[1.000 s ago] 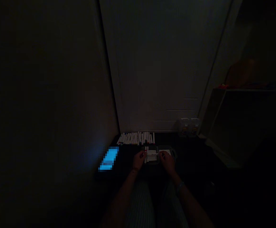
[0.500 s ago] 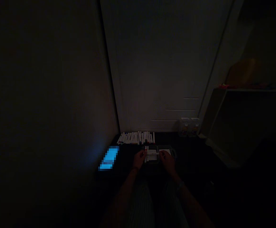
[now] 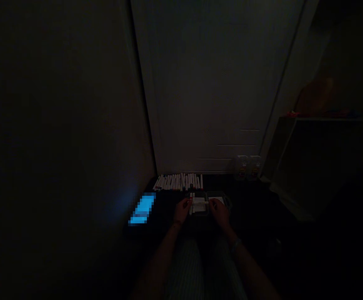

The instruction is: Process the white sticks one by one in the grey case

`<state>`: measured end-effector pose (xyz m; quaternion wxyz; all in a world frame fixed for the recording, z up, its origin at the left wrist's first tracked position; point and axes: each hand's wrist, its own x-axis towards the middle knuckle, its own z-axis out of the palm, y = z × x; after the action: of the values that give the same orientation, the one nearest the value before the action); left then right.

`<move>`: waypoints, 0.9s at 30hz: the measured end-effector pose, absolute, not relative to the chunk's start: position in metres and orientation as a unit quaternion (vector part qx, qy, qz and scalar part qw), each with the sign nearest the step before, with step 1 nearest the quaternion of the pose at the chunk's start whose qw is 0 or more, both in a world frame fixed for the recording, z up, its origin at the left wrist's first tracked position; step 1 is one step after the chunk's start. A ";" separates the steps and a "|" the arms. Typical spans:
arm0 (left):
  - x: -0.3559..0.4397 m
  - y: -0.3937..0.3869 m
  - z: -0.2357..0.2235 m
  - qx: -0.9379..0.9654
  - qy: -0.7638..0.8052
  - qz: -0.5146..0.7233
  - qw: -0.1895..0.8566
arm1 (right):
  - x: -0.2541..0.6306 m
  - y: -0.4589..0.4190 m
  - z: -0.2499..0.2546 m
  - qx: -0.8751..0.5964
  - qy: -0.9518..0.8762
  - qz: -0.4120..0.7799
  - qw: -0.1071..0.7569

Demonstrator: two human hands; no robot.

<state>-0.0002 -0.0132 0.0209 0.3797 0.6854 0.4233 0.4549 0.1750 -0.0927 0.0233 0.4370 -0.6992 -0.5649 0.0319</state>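
A white marker (image 3: 200, 203) lies level between my two hands, above an open case (image 3: 202, 214). Its left end is pinched by the fingers of my left hand (image 3: 182, 209). At the opposite end, my right hand (image 3: 220, 212) closes its thumb and fingers on the marker. A couple of white markers (image 3: 192, 209) stand lengthwise at the left side of the case, right by my left fingers. Pale surfaces show inside both halves of the case. The scene is very dark, so fingertip detail is faint.
Behind the case lies a row of several white markers (image 3: 179, 182) with coloured ends. A glowing blue pixelated rectangle (image 3: 142, 209) is at the left. Two clear containers (image 3: 242, 168) stand by the pale panel (image 3: 212, 96) at the back. A box-like cabinet (image 3: 319, 166) stands right.
Both hands stay at the two ends of the marker, with hardly any motion. The view shifts very slightly and the picture is a little darker.
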 end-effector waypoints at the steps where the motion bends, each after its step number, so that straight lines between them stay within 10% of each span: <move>1: 0.000 -0.013 0.021 0.685 0.424 0.456 0.379 | 0.175 -0.093 0.023 -0.699 -0.565 0.033 0.437; 27: -0.002 -0.017 0.028 0.684 0.424 0.460 0.375 | 0.172 -0.096 0.027 -0.716 -0.566 0.034 0.407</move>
<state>-0.0022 -0.0175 0.0276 0.3750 0.6840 0.4242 0.4600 0.1725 -0.0961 0.0275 0.4075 -0.7159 -0.5660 0.0336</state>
